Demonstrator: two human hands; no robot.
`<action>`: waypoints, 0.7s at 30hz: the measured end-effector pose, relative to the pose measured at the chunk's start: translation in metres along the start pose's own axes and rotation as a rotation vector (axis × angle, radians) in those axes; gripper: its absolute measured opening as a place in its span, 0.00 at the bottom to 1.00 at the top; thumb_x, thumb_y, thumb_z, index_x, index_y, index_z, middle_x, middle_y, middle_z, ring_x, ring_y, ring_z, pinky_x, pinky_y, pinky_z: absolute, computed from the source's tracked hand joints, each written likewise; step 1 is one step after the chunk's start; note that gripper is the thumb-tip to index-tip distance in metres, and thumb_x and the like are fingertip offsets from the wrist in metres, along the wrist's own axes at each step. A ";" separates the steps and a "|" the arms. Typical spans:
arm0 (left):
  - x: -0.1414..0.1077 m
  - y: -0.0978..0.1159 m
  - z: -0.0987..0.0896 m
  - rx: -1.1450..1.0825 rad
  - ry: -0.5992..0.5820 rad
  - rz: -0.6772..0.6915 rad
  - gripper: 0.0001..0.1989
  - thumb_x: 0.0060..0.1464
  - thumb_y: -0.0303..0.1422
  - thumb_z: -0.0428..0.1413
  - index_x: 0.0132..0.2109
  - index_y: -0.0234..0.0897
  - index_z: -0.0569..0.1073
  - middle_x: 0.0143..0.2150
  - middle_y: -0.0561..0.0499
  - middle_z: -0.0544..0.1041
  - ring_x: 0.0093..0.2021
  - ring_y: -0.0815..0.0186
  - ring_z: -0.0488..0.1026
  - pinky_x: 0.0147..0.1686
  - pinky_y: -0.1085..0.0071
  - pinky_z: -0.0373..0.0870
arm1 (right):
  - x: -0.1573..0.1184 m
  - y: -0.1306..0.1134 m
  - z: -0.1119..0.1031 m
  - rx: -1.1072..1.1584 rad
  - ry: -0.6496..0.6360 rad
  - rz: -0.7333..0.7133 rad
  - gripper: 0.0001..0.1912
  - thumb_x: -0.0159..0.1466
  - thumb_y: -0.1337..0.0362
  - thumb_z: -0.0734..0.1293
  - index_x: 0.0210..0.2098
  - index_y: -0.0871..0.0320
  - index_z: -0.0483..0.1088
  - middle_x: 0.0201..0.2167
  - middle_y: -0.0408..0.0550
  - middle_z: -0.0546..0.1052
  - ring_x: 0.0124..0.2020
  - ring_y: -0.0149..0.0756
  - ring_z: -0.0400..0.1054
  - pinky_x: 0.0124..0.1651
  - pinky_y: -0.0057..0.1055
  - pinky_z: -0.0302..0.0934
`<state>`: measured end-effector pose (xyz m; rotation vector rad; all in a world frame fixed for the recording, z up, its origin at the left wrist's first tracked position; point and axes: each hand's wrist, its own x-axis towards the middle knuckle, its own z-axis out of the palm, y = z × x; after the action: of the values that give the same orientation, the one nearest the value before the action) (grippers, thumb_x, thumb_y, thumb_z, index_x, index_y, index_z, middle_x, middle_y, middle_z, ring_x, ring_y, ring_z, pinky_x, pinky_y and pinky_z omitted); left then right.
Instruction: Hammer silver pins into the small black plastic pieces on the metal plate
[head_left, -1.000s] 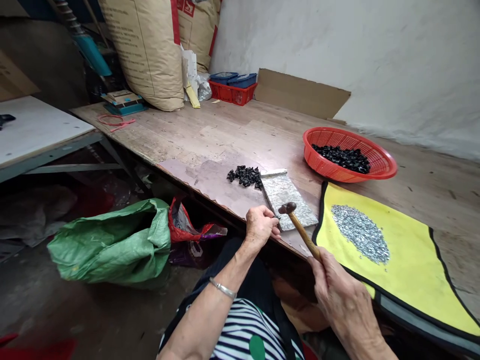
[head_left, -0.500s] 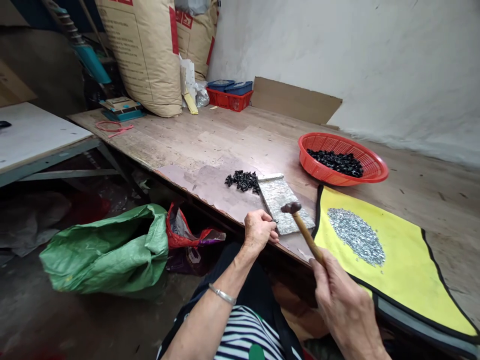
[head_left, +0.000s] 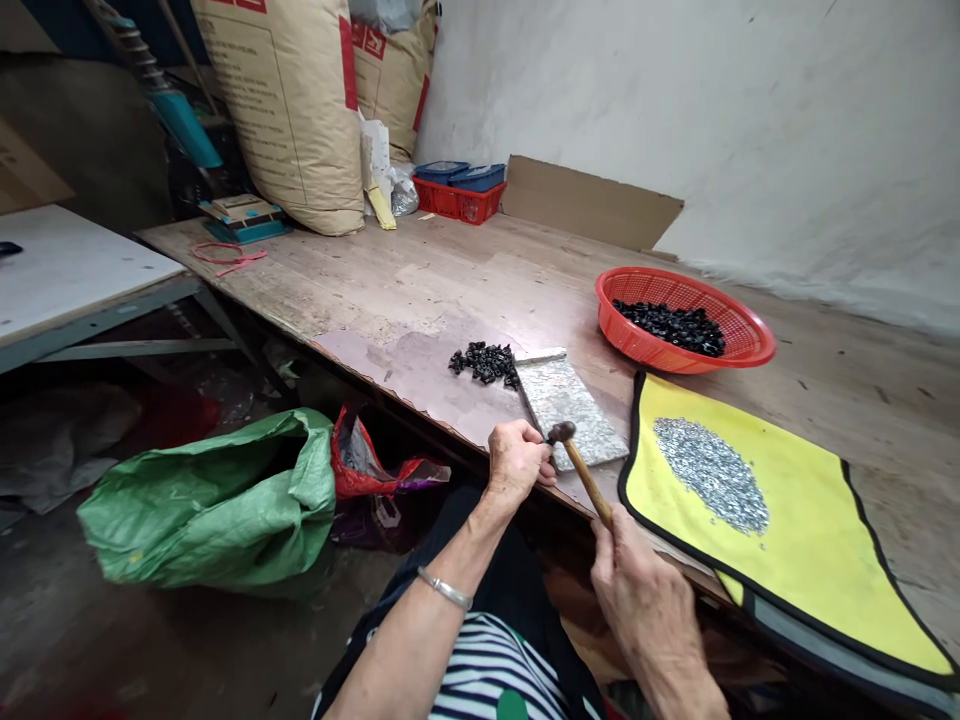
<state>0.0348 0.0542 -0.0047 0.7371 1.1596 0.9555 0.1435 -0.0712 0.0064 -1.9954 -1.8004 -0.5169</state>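
Note:
My left hand [head_left: 519, 455] pinches a small black part [head_left: 548, 443] at the near left corner of a silvery metal-faced block [head_left: 574, 405]. In my right hand [head_left: 641, 575] is a hammer [head_left: 587, 478], held by its wooden handle. The hammer's head is down at the small part, right beside my left fingertips, and covers most of it. A pile of small black parts [head_left: 484, 362] lies against the block's far left side. To the right, a yellow cloth [head_left: 795, 490] with black edging carries a heap of tiny shiny metal pieces [head_left: 711, 474].
A red plastic basket [head_left: 645, 350] of black parts stands behind the cloth. Below the table's front edge are an open green sack [head_left: 210, 510] and a red bag [head_left: 364, 465]. Large paper sacks [head_left: 289, 110] and a red crate [head_left: 457, 202] stand at the back.
My right hand has brought the hammer down and to the left, onto the small black part. My left hand has stayed in place.

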 end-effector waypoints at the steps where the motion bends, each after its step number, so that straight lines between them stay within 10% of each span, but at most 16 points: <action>1: 0.000 0.000 0.000 -0.003 0.001 0.005 0.08 0.37 0.19 0.53 0.23 0.35 0.63 0.08 0.57 0.65 0.10 0.67 0.65 0.10 0.74 0.67 | 0.000 0.001 0.002 0.006 -0.057 0.001 0.19 0.66 0.63 0.54 0.42 0.65 0.72 0.24 0.52 0.76 0.15 0.36 0.66 0.18 0.30 0.52; 12: -0.014 0.005 -0.016 -0.084 -0.070 0.049 0.08 0.37 0.23 0.57 0.24 0.34 0.63 0.12 0.56 0.67 0.12 0.69 0.67 0.13 0.71 0.71 | 0.047 0.013 0.021 1.270 -0.445 0.767 0.23 0.49 0.55 0.68 0.42 0.58 0.62 0.18 0.37 0.66 0.14 0.29 0.57 0.14 0.26 0.53; 21: -0.060 0.022 -0.038 -0.098 -0.197 0.100 0.08 0.37 0.28 0.59 0.23 0.32 0.66 0.15 0.53 0.71 0.11 0.68 0.66 0.11 0.73 0.67 | 0.071 0.028 0.024 0.221 -0.348 0.317 0.11 0.56 0.63 0.59 0.32 0.59 0.72 0.29 0.54 0.72 0.33 0.44 0.65 0.36 0.39 0.58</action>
<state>-0.0141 0.0091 0.0295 0.7971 0.9056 0.9922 0.1785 -0.0008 0.0215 -2.2507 -1.5890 0.1297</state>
